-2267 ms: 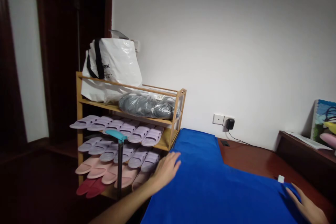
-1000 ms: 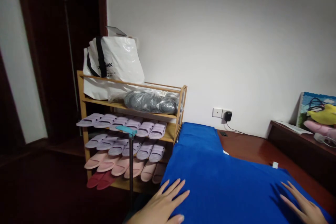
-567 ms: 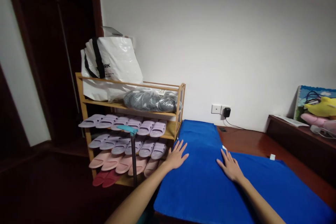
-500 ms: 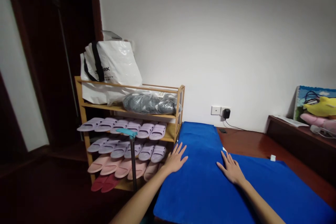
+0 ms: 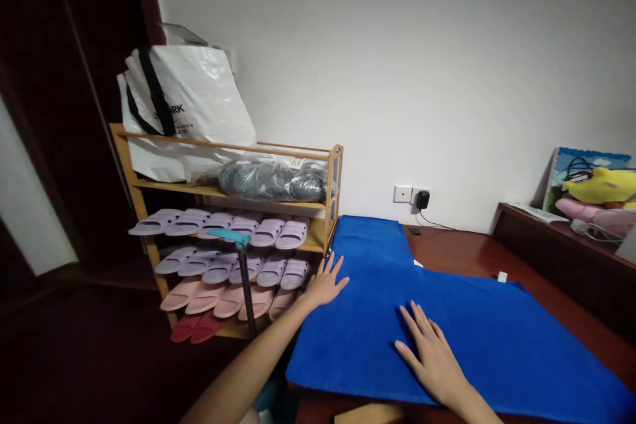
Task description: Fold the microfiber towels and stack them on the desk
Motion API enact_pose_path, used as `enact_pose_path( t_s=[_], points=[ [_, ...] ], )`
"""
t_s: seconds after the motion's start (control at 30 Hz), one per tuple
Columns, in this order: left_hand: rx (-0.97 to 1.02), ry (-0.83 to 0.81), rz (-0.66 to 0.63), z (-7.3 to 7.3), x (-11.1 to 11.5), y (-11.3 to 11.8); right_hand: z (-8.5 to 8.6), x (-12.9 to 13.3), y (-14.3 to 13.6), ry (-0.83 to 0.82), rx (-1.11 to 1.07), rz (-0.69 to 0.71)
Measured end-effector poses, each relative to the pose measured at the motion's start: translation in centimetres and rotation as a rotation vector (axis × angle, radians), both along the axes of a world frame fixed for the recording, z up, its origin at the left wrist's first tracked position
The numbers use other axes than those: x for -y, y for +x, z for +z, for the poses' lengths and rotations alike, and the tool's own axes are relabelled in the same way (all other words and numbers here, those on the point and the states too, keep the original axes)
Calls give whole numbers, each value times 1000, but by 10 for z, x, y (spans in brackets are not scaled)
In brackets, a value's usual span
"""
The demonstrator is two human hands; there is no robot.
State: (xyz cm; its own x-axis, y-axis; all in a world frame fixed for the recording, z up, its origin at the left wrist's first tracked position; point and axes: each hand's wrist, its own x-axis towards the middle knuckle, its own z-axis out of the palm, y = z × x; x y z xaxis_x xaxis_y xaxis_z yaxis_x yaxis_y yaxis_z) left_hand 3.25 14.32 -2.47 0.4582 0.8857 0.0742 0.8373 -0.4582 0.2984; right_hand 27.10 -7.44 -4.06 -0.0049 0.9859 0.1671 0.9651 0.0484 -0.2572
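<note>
A blue cloth (image 5: 368, 324) lies spread over a reddish-brown table (image 5: 452, 248), with a narrower strip of it reaching back toward the wall. My left hand (image 5: 325, 283) rests at the cloth's left edge, fingers stretched out and apart. Over the middle of the cloth, nearer to me, is my right hand (image 5: 430, 354), its fingers extended and palm down. Neither hand grips anything. Whether the right palm presses on the fabric I cannot tell. Small white tags show at the far edge of the cloth.
Left of the table stands a wooden shoe rack (image 5: 334, 179) with several slippers (image 5: 268, 230), a white bag (image 5: 193, 93) and a plastic-wrapped grey bundle (image 5: 275, 179). A pole with a teal top (image 5: 229, 237) stands before it. A black plug (image 5: 422, 199) sits in the wall socket. Plush toys (image 5: 601, 187) lie on the right ledge.
My right hand has drawn back toward me and slightly left across the cloth. My left hand stays at the left edge. The view has shifted slightly, and the cloth's near edge now shows more.
</note>
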Motion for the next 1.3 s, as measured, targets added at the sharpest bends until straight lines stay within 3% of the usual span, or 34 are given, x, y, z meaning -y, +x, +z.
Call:
enact_pose_path(
  t_s=[0.1,0.2,0.33,0.43,0.53,0.63,0.8,1.0,1.17,1.3],
  points=[
    [9,96,-8,7,13,-4,4,8,5,9,23,-7],
    [34,180,-132,7,32,-13,-8,18,9,7,44,-19],
    [1,49,-236,1,50,-22,-22,27,10,34,65,-20],
    [-5,-2,-240,-1,53,-23,-12,26,20,-6,17,-17],
    [-1,0,-239,0,52,-22,4,8,50,-5,10,-26],
    [2,4,-233,1,53,-21,8,-26,95,-1,45,-79],
    [9,-12,-228,3,55,-22,-6,-80,171,-24,110,-231],
    [40,-27,-226,1,55,-24,-31,-97,224,-68,94,-430],
    [52,-27,-215,-2,53,-24,-41,-97,232,-67,93,-430],
    [53,-33,-222,-1,53,-23,-40,-98,210,-33,99,-355]
  ],
)
